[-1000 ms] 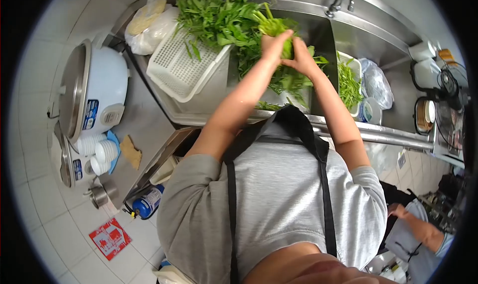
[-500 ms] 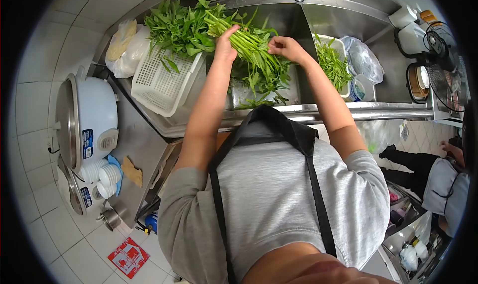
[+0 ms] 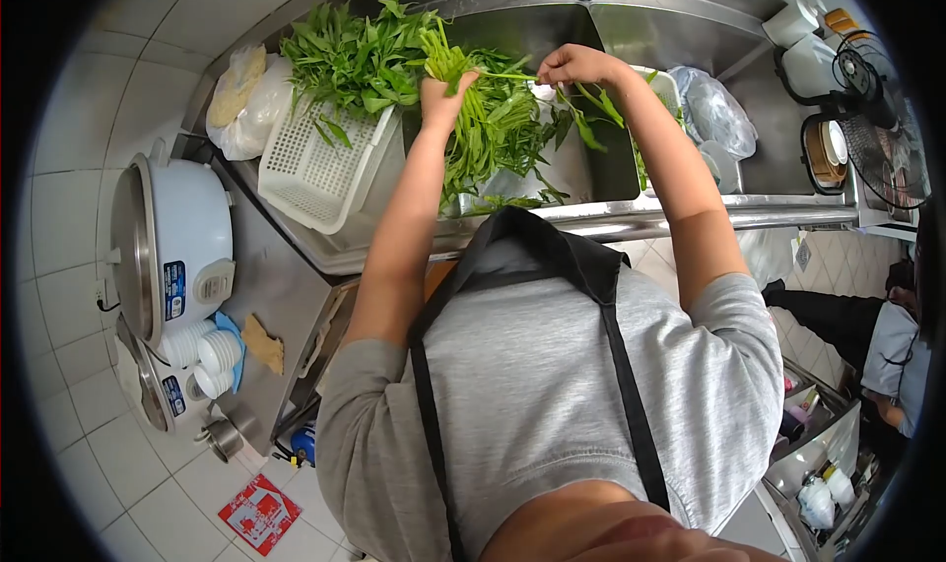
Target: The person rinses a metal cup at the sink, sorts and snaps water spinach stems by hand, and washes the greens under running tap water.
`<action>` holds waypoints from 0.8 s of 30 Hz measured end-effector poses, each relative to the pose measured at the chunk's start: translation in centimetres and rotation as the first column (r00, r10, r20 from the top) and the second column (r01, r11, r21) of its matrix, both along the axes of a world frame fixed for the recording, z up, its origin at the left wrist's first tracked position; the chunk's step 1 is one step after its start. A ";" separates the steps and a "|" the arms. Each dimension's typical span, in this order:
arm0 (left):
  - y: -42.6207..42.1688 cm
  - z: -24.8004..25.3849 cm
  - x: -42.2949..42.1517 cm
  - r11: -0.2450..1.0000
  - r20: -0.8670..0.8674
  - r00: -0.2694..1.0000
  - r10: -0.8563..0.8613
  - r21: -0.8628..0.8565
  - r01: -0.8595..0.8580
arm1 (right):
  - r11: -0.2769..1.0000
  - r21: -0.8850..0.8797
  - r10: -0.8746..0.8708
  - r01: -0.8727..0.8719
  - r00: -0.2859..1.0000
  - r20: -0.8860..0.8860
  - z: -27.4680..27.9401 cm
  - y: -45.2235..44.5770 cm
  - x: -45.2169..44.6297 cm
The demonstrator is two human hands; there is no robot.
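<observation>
In the head view, my left hand [image 3: 446,101] is closed around a thick bunch of leafy greens [image 3: 483,129] that look like water spinach. The stems stick up above my fist, and the leaves hang down over the sink basin [image 3: 596,158]. To the right, my right hand [image 3: 576,67] pinches one green stem [image 3: 510,75] stretched across from the bunch, with leaves dangling below my fingers. A large pile of the same greens [image 3: 355,55] lies to the left of my left hand, partly over a white plastic basket [image 3: 320,173].
Right of the basin, another white basket [image 3: 662,87] is mostly behind my forearm, beside a clear plastic bag [image 3: 719,114]. A fan [image 3: 872,84] stands at far right. Left are a rice cooker [image 3: 187,237] and stacked white cups [image 3: 212,350]. A co-worker [image 3: 887,345] is at right.
My right hand has moved slightly up and right, drawing a single stem away from the bunch. My left hand has tilted the bunch more upright. The co-worker has shifted.
</observation>
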State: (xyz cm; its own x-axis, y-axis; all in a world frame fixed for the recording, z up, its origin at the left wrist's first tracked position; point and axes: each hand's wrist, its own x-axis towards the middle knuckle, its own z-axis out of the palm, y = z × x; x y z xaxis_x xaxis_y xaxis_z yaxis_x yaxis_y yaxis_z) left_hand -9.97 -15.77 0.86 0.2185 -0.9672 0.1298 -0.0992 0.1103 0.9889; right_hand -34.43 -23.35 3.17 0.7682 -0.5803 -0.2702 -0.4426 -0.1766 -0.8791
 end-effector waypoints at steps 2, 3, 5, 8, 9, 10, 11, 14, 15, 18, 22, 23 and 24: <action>-0.4 -0.4 0.8 0.991 0.386 0.918 -0.096 -0.047 0.123 | 1.000 -0.008 0.012 -0.012 1.000 -0.004 -0.1 -0.3 -0.2; -0.7 -0.7 0.9 0.991 0.387 0.918 -0.094 -0.049 0.122 | 1.000 -0.025 0.007 -0.007 1.000 0.000 -0.1 -0.5 -0.2; -0.9 -0.9 0.8 0.999 0.346 0.937 -0.045 0.043 0.032 | 0.999 -0.043 0.003 -0.003 1.000 0.005 -0.2 -0.8 -0.4; 0.1 0.2 0.2 0.998 0.072 0.996 0.050 -0.030 -0.048 | 1.000 0.004 0.020 -0.020 0.998 0.056 -0.8 -1.0 -0.6; 0.5 1.3 0.0 1.000 -0.099 0.995 0.017 -0.014 -0.019 | 0.986 0.156 -0.077 0.055 0.987 0.142 -1.0 -0.8 -0.6; 0.7 1.9 -0.1 1.000 -0.098 0.995 0.015 -0.015 -0.016 | 0.944 0.310 -0.185 0.114 0.960 0.211 -1.1 -0.6 -0.7; 0.7 2.2 -0.1 0.998 -0.181 0.982 0.054 0.017 -0.052 | 0.944 0.309 -0.187 0.116 0.959 0.211 -1.5 -0.7 -0.9; 0.6 2.9 -0.1 0.995 -0.291 0.954 0.074 0.080 -0.053 | 0.921 0.391 -0.119 0.003 0.955 0.273 -2.4 -1.1 -1.4; 0.6 3.0 -0.1 0.995 -0.296 0.952 0.081 0.076 -0.061 | 0.927 0.374 -0.073 -0.039 0.957 0.282 -2.6 -1.1 -1.5; 0.3 3.0 0.1 0.997 -0.307 0.949 0.073 0.043 -0.063 | 0.935 0.342 -0.007 -0.098 0.956 0.293 -2.8 -1.0 -1.7; 0.2 4.1 0.2 0.995 -0.360 0.928 0.094 0.006 -0.098 | 0.919 0.359 0.110 -0.160 0.982 0.154 -2.8 -0.6 -2.3; 0.2 4.5 0.3 0.994 -0.370 0.924 0.094 -0.019 -0.109 | 0.915 0.369 0.126 -0.161 0.985 0.116 -2.9 -0.6 -2.5; 0.1 5.0 0.4 0.992 -0.380 0.920 0.094 -0.045 -0.121 | 0.916 0.370 0.121 -0.156 0.986 0.116 -3.0 -0.5 -2.7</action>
